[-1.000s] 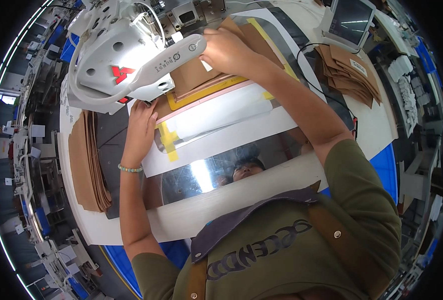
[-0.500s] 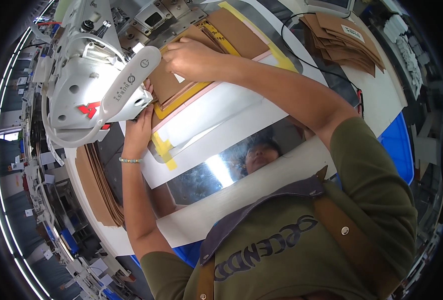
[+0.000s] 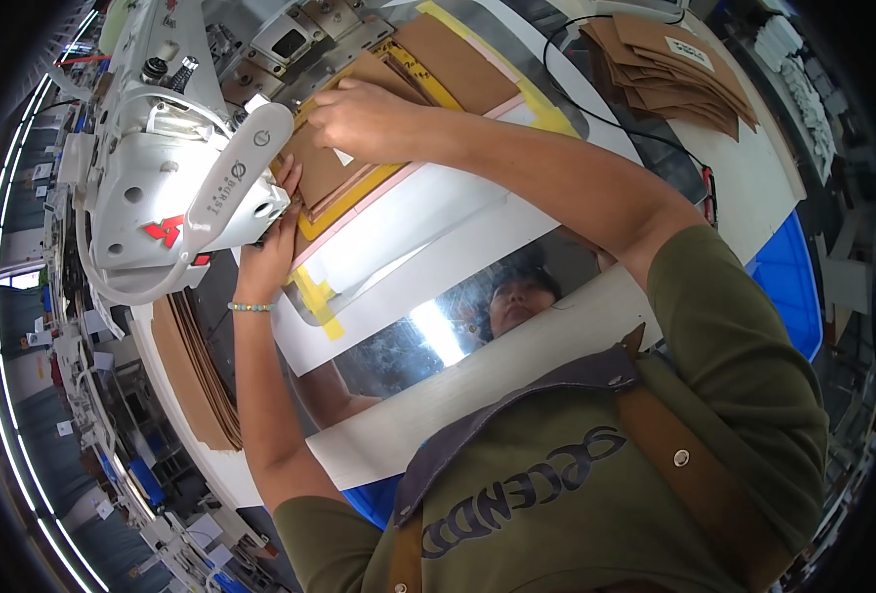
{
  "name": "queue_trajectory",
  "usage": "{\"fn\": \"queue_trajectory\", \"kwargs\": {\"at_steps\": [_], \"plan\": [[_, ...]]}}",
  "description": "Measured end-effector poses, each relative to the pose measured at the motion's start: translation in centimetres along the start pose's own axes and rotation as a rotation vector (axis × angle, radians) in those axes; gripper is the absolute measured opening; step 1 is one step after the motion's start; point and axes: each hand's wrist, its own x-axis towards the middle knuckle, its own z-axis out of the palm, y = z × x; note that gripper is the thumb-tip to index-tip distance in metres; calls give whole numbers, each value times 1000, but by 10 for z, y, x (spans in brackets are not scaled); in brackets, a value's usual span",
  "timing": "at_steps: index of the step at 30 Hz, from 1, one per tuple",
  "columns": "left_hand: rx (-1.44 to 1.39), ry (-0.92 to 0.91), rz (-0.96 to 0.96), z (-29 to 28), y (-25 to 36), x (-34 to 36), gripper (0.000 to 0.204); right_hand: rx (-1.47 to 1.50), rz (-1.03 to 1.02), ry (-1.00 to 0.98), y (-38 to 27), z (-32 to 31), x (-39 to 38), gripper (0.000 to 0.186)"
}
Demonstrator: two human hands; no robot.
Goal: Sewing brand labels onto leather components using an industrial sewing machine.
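A brown panel [image 3: 332,163] with a small white label lies inside a yellow frame [image 3: 367,188] under the sewing machine [image 3: 136,198]. My right hand [image 3: 364,121] is closed over the panel's upper part. Its fingers are curled and their tips seem to pinch the brown material, though the grip is partly hidden. At the panel's left edge, my left hand [image 3: 272,247] rests with fingers stretched out, touching the edge beside the machine head. A white lamp [image 3: 235,178] on a bent neck hangs just above that hand and covers part of the view.
Stacked brown pieces [image 3: 680,69] lie at the back right, with more brown sheets [image 3: 196,371] standing at the left. Yellow tape [image 3: 316,301] marks the white sheet's corner. A shiny metal plate [image 3: 388,351] lies nearer me. A black cable [image 3: 611,121] crosses the right side.
The machine and lamp sit slightly further left in the picture. My left fingers show more along the panel's edge. My right hand stays curled on the panel, shifted a little left.
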Motion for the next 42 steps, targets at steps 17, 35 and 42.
{"fn": "queue_trajectory", "kwargs": {"at_steps": [17,35,42], "plan": [[-340,182,-291,31,-54,-22,32,282,-31,146,23,1,1,8],[-192,39,-99,7,-10,4,42,283,33,-70,17,5,1,18],[-259,55,-82,18,-28,5,40,462,-185,-1,-19,9,-10,25]]}}
